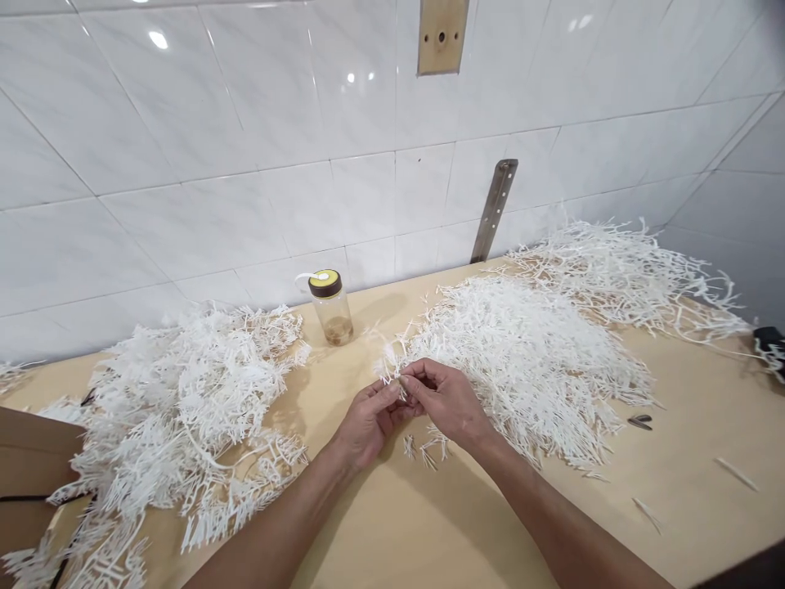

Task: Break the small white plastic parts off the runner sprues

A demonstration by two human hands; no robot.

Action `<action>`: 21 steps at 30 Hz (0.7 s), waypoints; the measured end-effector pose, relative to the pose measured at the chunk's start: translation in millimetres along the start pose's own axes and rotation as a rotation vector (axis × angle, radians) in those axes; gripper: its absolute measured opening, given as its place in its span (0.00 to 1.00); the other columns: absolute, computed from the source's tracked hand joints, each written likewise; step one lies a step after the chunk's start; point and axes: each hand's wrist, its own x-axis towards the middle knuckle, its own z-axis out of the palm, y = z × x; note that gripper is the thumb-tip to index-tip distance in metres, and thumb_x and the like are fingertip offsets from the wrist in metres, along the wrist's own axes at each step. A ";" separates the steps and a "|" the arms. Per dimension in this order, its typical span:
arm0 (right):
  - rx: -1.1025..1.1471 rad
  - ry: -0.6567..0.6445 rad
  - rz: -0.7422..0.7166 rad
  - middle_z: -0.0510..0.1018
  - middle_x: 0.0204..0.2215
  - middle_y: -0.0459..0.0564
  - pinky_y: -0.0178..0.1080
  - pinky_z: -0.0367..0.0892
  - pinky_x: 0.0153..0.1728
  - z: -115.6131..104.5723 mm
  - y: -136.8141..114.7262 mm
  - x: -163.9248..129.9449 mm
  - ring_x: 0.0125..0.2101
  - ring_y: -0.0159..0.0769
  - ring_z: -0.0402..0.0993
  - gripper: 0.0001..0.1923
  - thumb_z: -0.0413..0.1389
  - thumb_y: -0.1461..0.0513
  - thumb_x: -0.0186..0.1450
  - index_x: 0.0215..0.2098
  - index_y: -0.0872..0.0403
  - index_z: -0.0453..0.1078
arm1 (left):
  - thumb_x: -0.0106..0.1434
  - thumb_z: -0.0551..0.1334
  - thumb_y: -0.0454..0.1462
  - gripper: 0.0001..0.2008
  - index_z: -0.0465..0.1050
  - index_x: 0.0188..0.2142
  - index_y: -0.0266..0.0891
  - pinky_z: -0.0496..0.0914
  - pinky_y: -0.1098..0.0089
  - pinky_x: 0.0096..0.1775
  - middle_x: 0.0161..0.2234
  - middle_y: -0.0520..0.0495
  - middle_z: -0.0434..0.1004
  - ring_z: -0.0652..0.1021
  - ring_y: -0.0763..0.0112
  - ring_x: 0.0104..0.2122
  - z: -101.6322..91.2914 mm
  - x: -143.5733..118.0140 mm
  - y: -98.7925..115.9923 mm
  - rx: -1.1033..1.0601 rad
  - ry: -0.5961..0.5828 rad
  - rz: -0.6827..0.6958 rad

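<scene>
A workroom for piecework by hand, by the look of it, though whether in a home or a business I cannot tell. Around the lidded bottle (334,315) spreads a pale worktable (454,532), with a loose heap of white strands (184,393) to its left and a larger heap (527,360) to its right. Behind the bottle stands a glossy tiled wall (202,106), bare and utilitarian, with a holed metal strip (491,213) to the bottle's right.
</scene>
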 end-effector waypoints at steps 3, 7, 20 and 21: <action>-0.104 0.048 -0.040 0.77 0.26 0.46 0.37 0.70 0.30 -2.6 -2.7 -0.9 0.28 0.35 0.72 0.09 0.58 0.56 0.63 0.31 0.53 0.74 | 0.55 0.70 0.39 0.12 0.79 0.33 0.30 0.72 0.66 0.41 0.32 0.40 0.78 0.78 0.65 0.34 0.4 0.9 0.4 0.015 0.014 -0.036; -0.274 0.097 -0.208 0.79 0.29 0.47 0.37 0.69 0.31 -7.2 -1.1 -0.1 0.30 0.35 0.74 0.06 0.57 0.60 0.65 0.33 0.52 0.76 | 0.55 0.71 0.40 0.13 0.79 0.38 0.32 0.72 0.66 0.40 0.34 0.40 0.79 0.78 0.64 0.34 -0.9 1.4 2.8 0.024 -0.002 -0.034; -0.425 0.046 -0.558 0.79 0.42 0.53 0.45 0.72 0.48 -12.0 12.6 5.8 0.47 0.42 0.76 0.05 0.55 0.64 0.67 0.36 0.51 0.74 | 0.57 0.70 0.43 0.13 0.78 0.30 0.34 0.67 0.69 0.39 0.29 0.47 0.74 0.72 0.72 0.30 -10.1 4.2 2.8 0.210 0.132 0.142; -0.438 0.051 -0.587 0.78 0.45 0.55 0.47 0.70 0.51 -11.9 13.8 7.0 0.51 0.44 0.74 0.05 0.55 0.65 0.67 0.36 0.52 0.74 | 0.57 0.70 0.44 0.13 0.77 0.29 0.34 0.67 0.70 0.38 0.28 0.47 0.74 0.71 0.73 0.29 -10.2 4.1 3.1 0.224 0.140 0.150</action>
